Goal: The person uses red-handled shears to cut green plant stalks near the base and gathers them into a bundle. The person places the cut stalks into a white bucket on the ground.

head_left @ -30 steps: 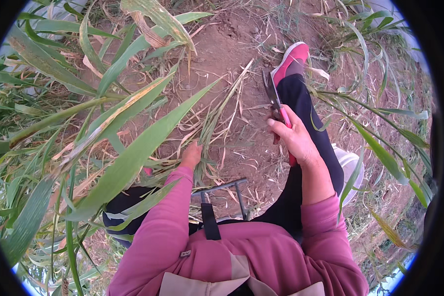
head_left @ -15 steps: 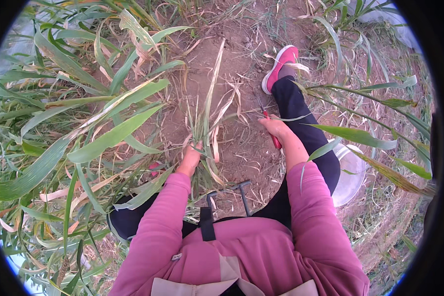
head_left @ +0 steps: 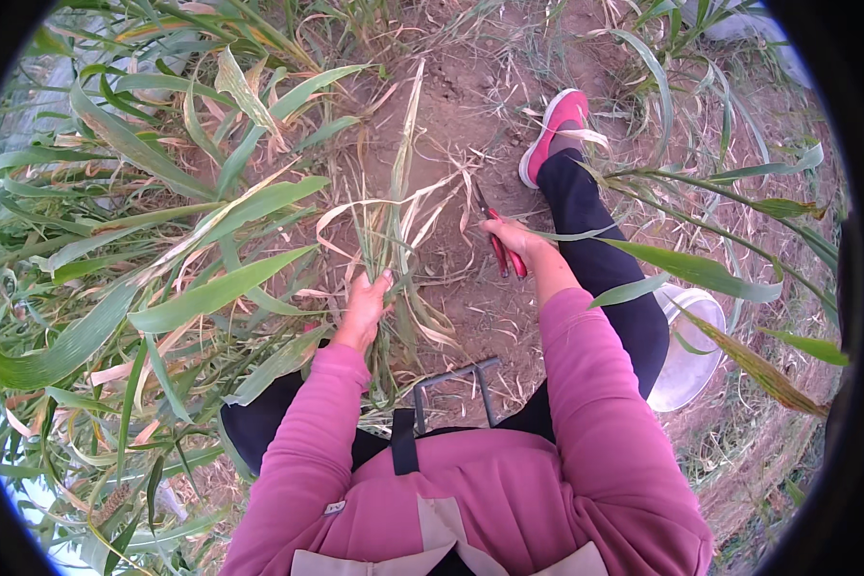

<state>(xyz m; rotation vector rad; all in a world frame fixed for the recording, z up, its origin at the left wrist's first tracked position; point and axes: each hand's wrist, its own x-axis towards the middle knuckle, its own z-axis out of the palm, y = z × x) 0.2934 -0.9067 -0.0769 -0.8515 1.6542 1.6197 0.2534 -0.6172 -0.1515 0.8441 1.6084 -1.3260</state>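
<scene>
My left hand (head_left: pixel 363 309) is closed around the lower part of a bunch of green and dry grass stalks (head_left: pixel 386 226), whose tips point away from me. In my right hand (head_left: pixel 516 238) is a pair of red-handled pruning shears (head_left: pixel 498 255), with the two handles spread and the dark blades pointing away, toward the dry leaves. A small gap of soil separates the blades from the stalks. The palm and some fingers of my right hand are hidden. Long dry leaves (head_left: pixel 439 197) hang off the bunch between my hands.
Tall leafy plants (head_left: pixel 192 278) crowd the left side. Broad green leaves (head_left: pixel 701 271) reach in from the right, over my dark-trousered leg (head_left: pixel 605 259). A white bucket (head_left: pixel 691 350) stands beside that leg. Close to my body is a grey metal frame (head_left: pixel 458 374). Bare soil (head_left: pixel 451 106) lies ahead.
My right hand has shifted a little left and away from me, and the shears' handles now show apart. The grass bunch leans slightly more to the left.
</scene>
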